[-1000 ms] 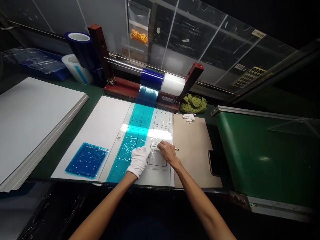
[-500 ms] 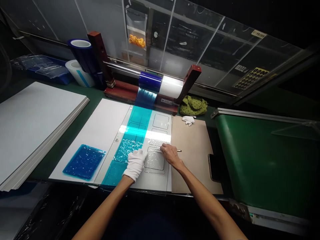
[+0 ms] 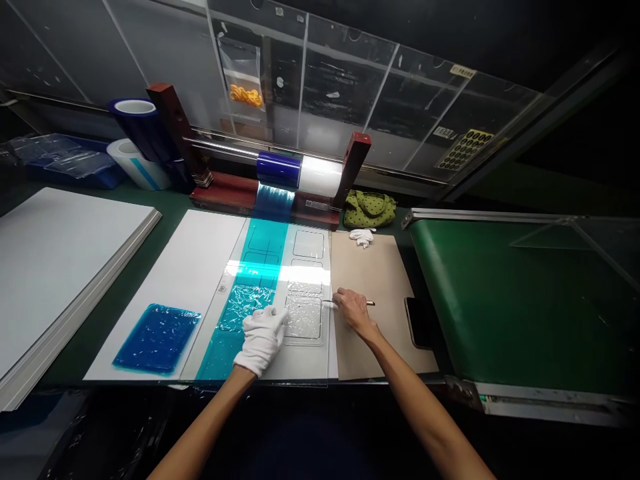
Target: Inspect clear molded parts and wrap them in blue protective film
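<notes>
My left hand (image 3: 260, 339), in a white glove, rests over the right edge of the blue film strip (image 3: 261, 237). Its index finger reaches to the left edge of a clear rectangular panel (image 3: 304, 317); the other fingers are bent but apart, with nothing seen in them. My bare right hand (image 3: 351, 308) pinches a thin pen-like tool (image 3: 371, 303), its slim tip pointing left near the panel's upper right corner. The tool's exact kind is too small to tell. Crinkled clear film covers a rectangle (image 3: 247, 305) on the blue strip. Outlined rectangles (image 3: 309, 245) run up the sheet.
A wooden stand (image 3: 225, 193) holds a blue film roll (image 3: 279, 169) and a white roll (image 3: 320, 176). Left are a blue panel (image 3: 157, 339) and stacked white sheets (image 3: 65, 267). Right lie brown board (image 3: 375, 267), a phone (image 3: 419, 323) and a green belt (image 3: 500, 300).
The view has shifted, so the bench sits further left. My right hand has moved right with the tool, off the clear panel and over the brown board's edge. My left hand stays beside the panel.
</notes>
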Motion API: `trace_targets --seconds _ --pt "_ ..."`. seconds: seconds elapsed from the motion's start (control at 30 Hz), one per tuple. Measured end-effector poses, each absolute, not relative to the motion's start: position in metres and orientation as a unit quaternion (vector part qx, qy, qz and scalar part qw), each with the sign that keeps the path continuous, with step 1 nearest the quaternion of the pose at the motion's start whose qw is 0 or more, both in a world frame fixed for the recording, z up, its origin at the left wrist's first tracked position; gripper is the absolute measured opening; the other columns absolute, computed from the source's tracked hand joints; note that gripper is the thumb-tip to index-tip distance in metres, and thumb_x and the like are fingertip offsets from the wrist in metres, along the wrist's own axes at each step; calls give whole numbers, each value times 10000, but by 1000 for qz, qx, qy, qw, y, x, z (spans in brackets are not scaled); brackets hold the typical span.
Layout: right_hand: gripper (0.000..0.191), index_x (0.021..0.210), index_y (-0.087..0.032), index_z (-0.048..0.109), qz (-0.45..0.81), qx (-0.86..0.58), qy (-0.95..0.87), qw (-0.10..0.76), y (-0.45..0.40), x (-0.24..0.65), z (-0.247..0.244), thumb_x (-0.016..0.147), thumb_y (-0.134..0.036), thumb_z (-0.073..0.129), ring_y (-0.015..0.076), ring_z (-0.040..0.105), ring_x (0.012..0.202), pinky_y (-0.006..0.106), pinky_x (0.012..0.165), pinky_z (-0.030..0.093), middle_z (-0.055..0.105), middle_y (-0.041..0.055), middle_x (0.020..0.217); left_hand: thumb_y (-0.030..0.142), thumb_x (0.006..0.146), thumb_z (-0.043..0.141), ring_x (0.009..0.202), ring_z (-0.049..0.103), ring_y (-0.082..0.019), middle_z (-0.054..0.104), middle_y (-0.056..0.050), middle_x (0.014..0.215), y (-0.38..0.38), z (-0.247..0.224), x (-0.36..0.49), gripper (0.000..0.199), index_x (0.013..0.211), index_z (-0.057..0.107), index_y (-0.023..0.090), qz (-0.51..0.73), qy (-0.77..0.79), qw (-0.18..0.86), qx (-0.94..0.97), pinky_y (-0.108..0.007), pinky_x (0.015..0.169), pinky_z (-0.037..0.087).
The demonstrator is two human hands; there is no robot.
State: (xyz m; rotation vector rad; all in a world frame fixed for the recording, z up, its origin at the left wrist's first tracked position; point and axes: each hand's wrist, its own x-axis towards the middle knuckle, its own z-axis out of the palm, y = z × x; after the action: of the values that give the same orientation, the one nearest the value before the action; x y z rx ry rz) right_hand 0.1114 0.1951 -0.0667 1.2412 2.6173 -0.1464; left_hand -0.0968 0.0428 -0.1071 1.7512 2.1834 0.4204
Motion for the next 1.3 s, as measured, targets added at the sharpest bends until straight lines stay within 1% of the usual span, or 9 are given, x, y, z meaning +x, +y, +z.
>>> trace_targets --seconds 0.07,0.17,0.27,0.5,0.73,0.97,1.07,1.17,1.3 --pt "256 830 -195 620 -55 411 904 108 196 113 -67 927 -179 384 129 494 715 283 525 135 608 45 837 325 848 547 1114 491 -280 545 -103 1195 40 -107 -84 371 1206 543 224 117 759 141 625 -530 944 354" --pt "268 868 -209 622 -67 383 917 93 195 103 -70 941 -177 366 125 494 740 278 526 144 611 35 866 293 871 480 1157 473 -287 553 -117 1233 35 -108 -71 411 1281 501 285 86 751 128 641 -511 964 298" --pt "291 882 -207 619 -80 348 930 83 193 79 -74 951 -161 340 124 490 741 270 526 154 617 33 880 325 885 444 1160 477 -283 564 -113 1244 29 -112 -64 432 1316 466 311 61 756 122 640 -484 950 299" --pt "311 831 -192 620 -95 305 944 84 193 46 -84 961 -190 337 132 486 729 255 526 166 616 40 846 377 881 437 1151 479 -274 559 -108 1250 22 -111 -59 430 1305 483 318 39 772 103 626 -449 947 292" --pt "320 804 -178 618 -87 338 932 101 203 87 -76 947 -144 334 128 496 709 269 521 149 622 46 841 442 879 432 1046 520 -259 597 -109 1133 21 -100 -62 441 1294 502 308 60 781 84 616 -414 905 311" --pt "273 775 -164 644 -100 397 904 122 212 131 -63 897 -117 404 155 542 767 258 545 192 638 76 846 437 867 464 1018 531 -246 585 -86 1148 15 -91 -67 417 1271 516 350 72 783 65 614 -398 865 335" --pt "278 848 -171 661 -121 439 883 112 201 142 -55 910 -152 391 165 568 808 251 567 237 651 85 909 440 856 479 1005 533 -262 568 -101 1171 14 -85 -67 446 1287 504 330 71 786 57 611 -405 837 344" --pt "230 957 -208 662 -165 480 856 101 177 154 -51 905 -244 441 164 593 847 237 604 293 665 57 974 453 853 474 1014 522 -287 551 -118 1197 14 -83 -64 483 1312 480 302 63 784 54 615 -441 854 332" --pt "180 943 -235 683 -237 520 814 104 142 169 -60 845 -282 539 180 616 865 240 658 349 692 29 952 468 848 470 1016 513 -301 549 -145 1194 9 -89 -57 527 1325 469 243 46 768 68 635 -454 864 330"
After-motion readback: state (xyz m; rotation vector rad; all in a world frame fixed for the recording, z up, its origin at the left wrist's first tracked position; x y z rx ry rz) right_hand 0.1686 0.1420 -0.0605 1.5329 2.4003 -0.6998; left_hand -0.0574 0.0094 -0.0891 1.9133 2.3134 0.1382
